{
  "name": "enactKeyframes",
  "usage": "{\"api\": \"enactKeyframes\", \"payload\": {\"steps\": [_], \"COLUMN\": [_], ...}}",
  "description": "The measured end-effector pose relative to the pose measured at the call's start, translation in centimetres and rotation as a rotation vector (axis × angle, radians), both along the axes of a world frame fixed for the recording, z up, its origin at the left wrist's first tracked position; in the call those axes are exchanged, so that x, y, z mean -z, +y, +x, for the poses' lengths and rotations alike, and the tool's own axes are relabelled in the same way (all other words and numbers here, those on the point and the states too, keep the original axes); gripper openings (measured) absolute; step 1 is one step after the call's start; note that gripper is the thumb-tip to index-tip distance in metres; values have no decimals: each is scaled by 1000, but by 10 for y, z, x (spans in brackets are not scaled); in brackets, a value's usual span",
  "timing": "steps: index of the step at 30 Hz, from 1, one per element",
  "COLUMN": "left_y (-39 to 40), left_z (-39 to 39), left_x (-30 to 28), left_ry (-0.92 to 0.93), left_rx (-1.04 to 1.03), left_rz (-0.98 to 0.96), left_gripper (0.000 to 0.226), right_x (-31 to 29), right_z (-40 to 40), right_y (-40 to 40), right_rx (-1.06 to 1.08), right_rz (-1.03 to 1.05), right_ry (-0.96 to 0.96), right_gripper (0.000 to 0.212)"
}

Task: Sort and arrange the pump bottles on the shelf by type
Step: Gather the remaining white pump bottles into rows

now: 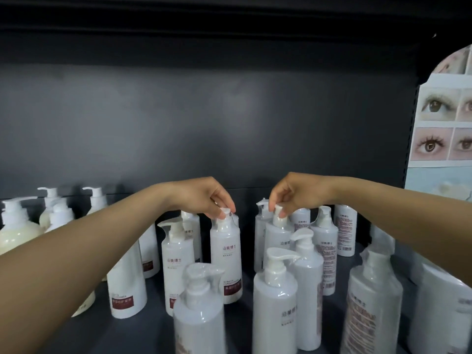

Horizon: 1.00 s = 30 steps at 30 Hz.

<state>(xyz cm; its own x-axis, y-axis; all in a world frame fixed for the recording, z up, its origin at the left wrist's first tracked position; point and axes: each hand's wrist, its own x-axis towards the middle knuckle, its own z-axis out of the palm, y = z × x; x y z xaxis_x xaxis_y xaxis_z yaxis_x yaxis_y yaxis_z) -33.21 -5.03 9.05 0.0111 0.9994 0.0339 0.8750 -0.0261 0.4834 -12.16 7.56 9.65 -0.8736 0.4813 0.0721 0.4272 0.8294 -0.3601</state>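
Observation:
Several white pump bottles wrapped in clear film stand on a dark shelf [158, 325]. My left hand [204, 198] pinches the pump head of a white bottle with a dark red label [226, 259] near the middle. My right hand [291, 194] pinches the pump head of another white bottle [277, 238] just to the right. Both bottles stand upright on the shelf. Cream-coloured pump bottles [15, 233] stand at the far left, partly hidden by my left forearm.
More white bottles crowd the front [274, 302] and the right side [373, 302], some turned with their printed backs outward. The shelf's dark back wall [204, 123] rises behind. A poster with eye pictures [444, 123] hangs at the right edge.

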Motion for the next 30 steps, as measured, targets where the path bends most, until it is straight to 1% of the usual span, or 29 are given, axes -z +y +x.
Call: {"api": "enactKeyframes", "payload": {"steps": [4,9,16,20,25,30], "left_y": [13,20,22,20,16,11], "left_z": [-6,-11,-14,-14,-13,-13], "left_x": [8,11,12,11,9,7], "left_ry": [45,39,34,-6,-2,18], "left_rx": [28,49,87,127,164,165], "left_rz": [-36,-60,-58,-66,-94,-105], "left_gripper": [25,28,28,27,26,26], "right_x": [8,10,16,14,11,10], "right_z": [-9,-14,-12,-11,-13,-10], "right_y": [5,8,7,5,0,-6], "right_rx": [-46,-30,-49,-62,-61,-41], "right_rz": [-34,-26,-106,-135,-131,-147], "right_ry": [-39,-64,11,-3,-40,-35], "right_gripper": [19,17,15,15,17,17]}}
